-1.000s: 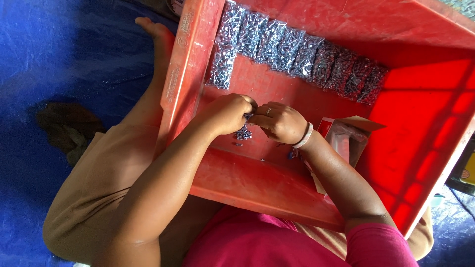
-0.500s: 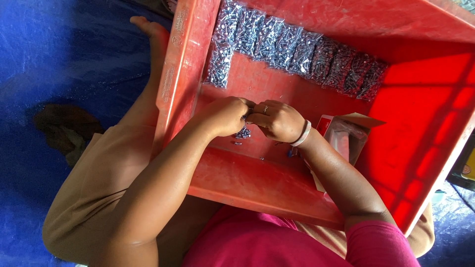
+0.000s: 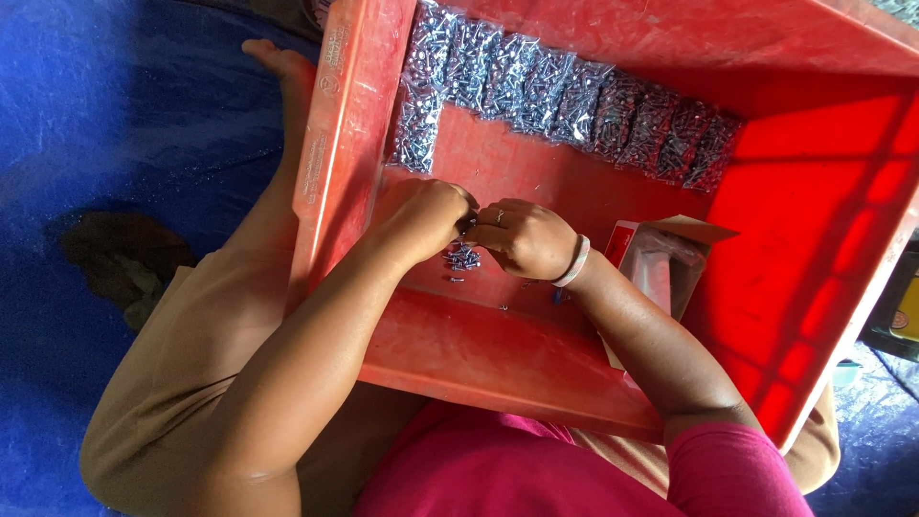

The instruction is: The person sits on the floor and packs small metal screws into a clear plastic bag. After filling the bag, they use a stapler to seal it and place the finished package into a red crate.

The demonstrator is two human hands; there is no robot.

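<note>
Red crate (image 3: 823, 191): clear screw packets (image 3: 565, 91) along far wall; left hand (image 3: 426, 215), right hand (image 3: 531, 239) pinching loose screws (image 3: 462, 257).

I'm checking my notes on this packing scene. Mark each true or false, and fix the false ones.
1. Both hands meet over a small pile of loose silver screws in the red plastic crate: true.
2. The clear bags packed with screws sit along the crate's near wall: false, along the far wall.
3. The right hand wears a pale wristband: true.
4. The left hand rests on the blue tarp: false, it is inside the crate.
</note>
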